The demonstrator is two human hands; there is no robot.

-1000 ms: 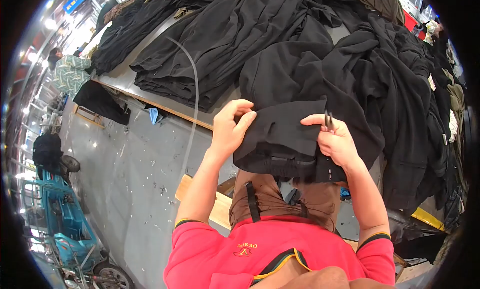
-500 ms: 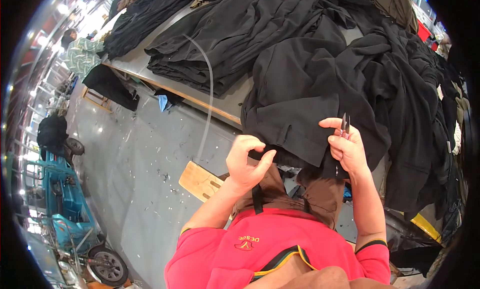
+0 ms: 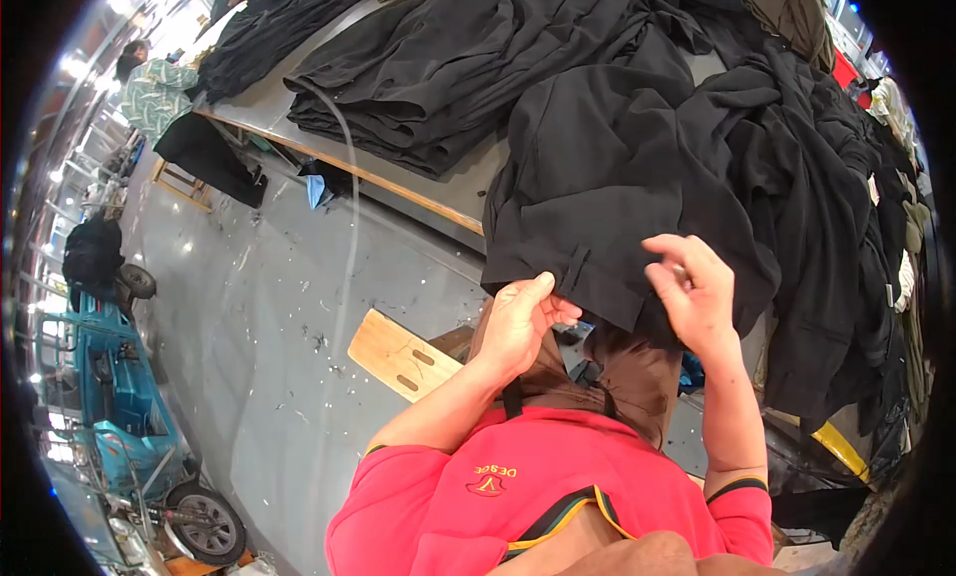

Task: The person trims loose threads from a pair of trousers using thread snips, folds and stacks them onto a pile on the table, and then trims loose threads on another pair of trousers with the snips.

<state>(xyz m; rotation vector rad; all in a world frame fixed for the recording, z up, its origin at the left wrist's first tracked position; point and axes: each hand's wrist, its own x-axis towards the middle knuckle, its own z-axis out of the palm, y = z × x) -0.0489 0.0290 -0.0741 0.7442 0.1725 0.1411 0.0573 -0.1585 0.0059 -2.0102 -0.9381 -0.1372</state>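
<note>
Black trousers point(image 3: 607, 218) lie over the table edge toward my lap, with the waistband nearest me and a belt loop point(image 3: 575, 267) standing out on it. My left hand point(image 3: 520, 322) pinches the waistband edge just left of that loop, thumb on top and fingers underneath. Over the right part of the waistband is my right hand point(image 3: 697, 289), its fingers curled and the index finger and thumb a little apart. The small dark thread snips seen in it a moment ago are now mostly hidden by the fingers.
Piles of black garments point(image 3: 428, 78) cover the table point(image 3: 398, 188). A wooden stool point(image 3: 398, 357) stands at my left. A teal cart point(image 3: 119, 377) is on the littered floor farther left. Another person point(image 3: 159, 98) is at the table's far left end.
My left hand has moved right and closed on the waistband edge. The right hand has turned, so the snips no longer show clearly. The waistband's folded flap now lies flatter.
</note>
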